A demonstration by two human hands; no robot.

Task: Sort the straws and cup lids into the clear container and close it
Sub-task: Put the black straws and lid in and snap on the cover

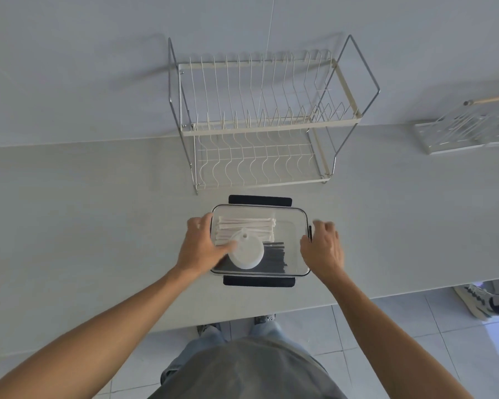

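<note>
The clear container [296,226] sits on the grey counter with its clear lid on top; black latch flaps stick out at the far side [260,200] and the near side [259,281]. Inside lie white wrapped straws [247,226], black straws [274,256] and a round white cup lid [246,254]. My left hand [200,247] rests on the container's left edge, thumb over the lid. My right hand [323,247] is at the right edge by the side latch, fingers slightly blurred.
A two-tier wire dish rack [260,122] stands just behind the container. A smaller wire rack [470,131] with a wooden handle is at the far right. The counter's front edge [357,300] runs near my body; another person's shoes [490,298] show on the floor.
</note>
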